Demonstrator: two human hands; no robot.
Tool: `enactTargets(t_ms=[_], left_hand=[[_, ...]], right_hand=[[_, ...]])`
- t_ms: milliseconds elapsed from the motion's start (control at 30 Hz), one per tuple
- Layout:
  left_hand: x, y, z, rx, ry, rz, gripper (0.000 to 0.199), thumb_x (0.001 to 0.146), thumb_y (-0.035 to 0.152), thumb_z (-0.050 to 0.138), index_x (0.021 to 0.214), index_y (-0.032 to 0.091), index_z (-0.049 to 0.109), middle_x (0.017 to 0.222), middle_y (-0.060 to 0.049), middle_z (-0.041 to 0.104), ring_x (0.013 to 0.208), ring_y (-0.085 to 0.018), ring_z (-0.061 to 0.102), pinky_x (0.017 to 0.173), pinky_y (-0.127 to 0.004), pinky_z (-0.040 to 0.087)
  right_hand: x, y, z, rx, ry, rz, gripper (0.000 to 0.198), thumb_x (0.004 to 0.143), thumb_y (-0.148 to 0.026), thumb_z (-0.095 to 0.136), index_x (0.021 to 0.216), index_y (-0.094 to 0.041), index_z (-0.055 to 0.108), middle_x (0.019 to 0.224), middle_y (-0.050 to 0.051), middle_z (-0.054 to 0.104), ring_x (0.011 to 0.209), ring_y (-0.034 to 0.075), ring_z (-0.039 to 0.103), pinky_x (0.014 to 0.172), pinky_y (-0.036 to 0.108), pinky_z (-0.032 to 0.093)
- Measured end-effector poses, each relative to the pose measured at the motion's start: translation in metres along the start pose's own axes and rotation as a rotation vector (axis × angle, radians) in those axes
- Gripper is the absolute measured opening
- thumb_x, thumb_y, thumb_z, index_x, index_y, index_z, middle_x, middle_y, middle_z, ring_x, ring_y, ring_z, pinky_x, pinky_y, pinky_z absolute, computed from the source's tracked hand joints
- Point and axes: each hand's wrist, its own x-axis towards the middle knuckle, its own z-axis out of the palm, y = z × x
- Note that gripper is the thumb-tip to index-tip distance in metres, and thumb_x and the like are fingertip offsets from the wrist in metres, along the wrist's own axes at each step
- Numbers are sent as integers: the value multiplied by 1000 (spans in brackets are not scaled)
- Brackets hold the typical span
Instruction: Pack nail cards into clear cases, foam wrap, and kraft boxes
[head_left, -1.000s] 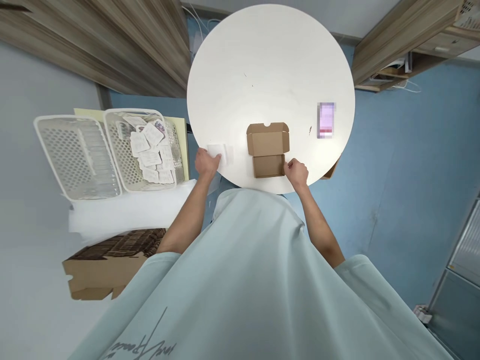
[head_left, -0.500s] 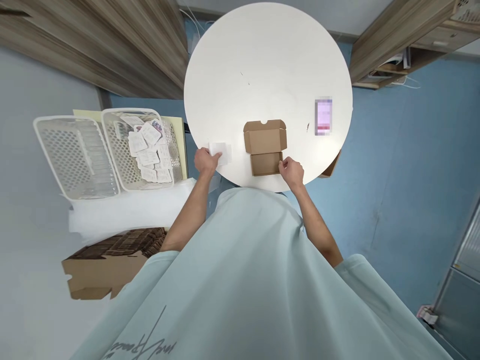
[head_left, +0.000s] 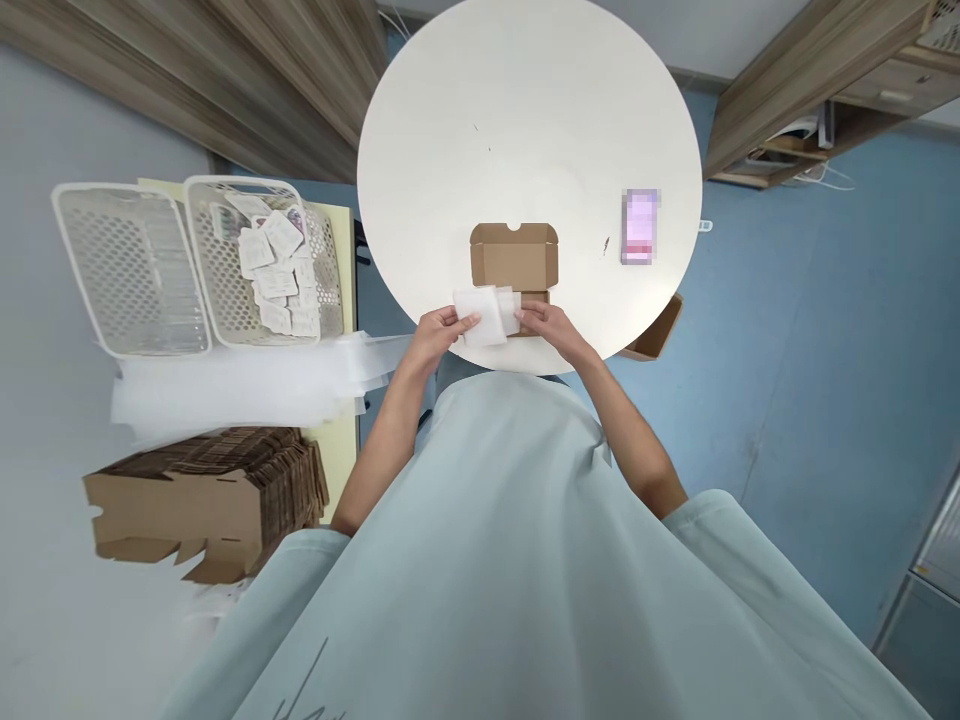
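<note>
The left grip (head_left: pixel 439 332) is closed on a white wrap (head_left: pixel 480 315), thumb laid on top; the right grip (head_left: pixel 546 324) has its fingertips drawn together at the wrap's right edge, though whether it pinches firmly I cannot tell. The wrap is at the near edge of the worktop (head_left: pixel 525 120), partly over the open box (head_left: pixel 514 262) and hiding much of its tray. It looks thin and layered, so a hard pull from the right could tear it or slide the layers apart, and a slack left thumb could let it slip over the near edge. The box seems light; a brushing wrist might skew it, and its lid, opened toward the far edge, could swing up if knocked. The blurred slab (head_left: pixel 640 228) near the right edge is well apart, at risk only from a wide sweep. Beyond the left edge, loose sheets (head_left: pixel 225 385) reach toward the left forearm and could snag there.
</note>
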Motion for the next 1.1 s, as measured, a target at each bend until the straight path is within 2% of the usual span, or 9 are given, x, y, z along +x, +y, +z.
enactTargets(t_ms=[100,200,300,400,500,633,867,1100], left_hand=[[0,0,21,-9,-33,-11,61,62,65,106,93,18,83,95,-10,84,92,-26,74,78,-34,56],[12,-5,42,45,-10,-41,49,69,56,105,84,19,76,89,-9,81,93,-27,74,79,-35,57],[29,-12,60,161,95,-107,41,78,45,100,90,22,70,92,-8,81,93,-26,76,83,-36,58],[44,-19,74,349,214,-133,39,84,36,94,105,25,64,106,-7,84,104,-27,79,96,-39,59],[52,-26,85,527,226,-86,35,89,28,86,113,27,60,119,-9,85,119,-30,79,109,-44,56],[53,-35,93,621,182,4,38,89,21,79,122,27,61,127,-11,84,124,-35,78,114,-50,54],[53,-47,95,534,114,60,57,80,18,82,134,25,67,133,-18,79,137,-44,70,120,-59,51],[54,-54,97,594,122,105,41,83,16,75,123,23,74,125,-18,77,133,-47,69,119,-61,51]], right_hand=[[2,8,0,57,-57,-29,65,79,-72,97,118,-22,84,127,10,87,121,31,81,110,46,66],[9,21,-2,-26,61,-26,56,77,-68,99,102,-21,82,109,9,88,104,30,82,96,42,68],[20,30,-5,-242,192,34,38,89,-56,92,91,-21,77,95,6,85,94,27,79,86,37,65],[30,32,-6,-477,282,82,19,98,-38,83,91,-22,75,100,6,86,97,26,79,89,36,62],[38,33,-6,-630,312,114,8,103,-28,76,98,-22,76,112,9,86,106,28,80,95,38,62],[44,37,-3,-748,288,137,11,107,-24,68,102,-22,78,115,13,86,111,32,81,102,44,63],[46,43,2,-821,266,132,13,107,-21,65,102,-25,76,117,16,85,115,37,80,106,52,64],[48,46,5,-949,193,99,13,104,-16,64,103,-22,75,114,18,85,112,36,78,106,49,63]])
